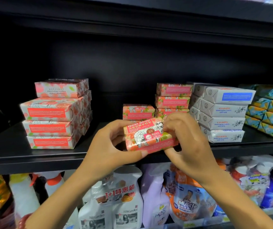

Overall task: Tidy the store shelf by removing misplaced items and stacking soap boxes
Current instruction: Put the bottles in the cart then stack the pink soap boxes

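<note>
Two hands on one pink Goat Soap box (pixel 147 134), held in air just in front of shelf (pixel 16 156) edge, tilted, sheep print facing camera. Left hand (pixel 109 146): fingers (pixel 116 128) curled round box's left end, thumb beneath. Right hand (pixel 187 142): fingers pinch right end, thumb under. Behind box, short pink stack (pixel 138 112); taller pink stack (pixel 173 98) right of it, beside white box stack (pixel 221 113); blue-orange boxes (pixel 271 111) far right. Four-high pink stack (pixel 54 116) at left, well apart. Spray bottles (pixel 125 200) on level below.
</note>
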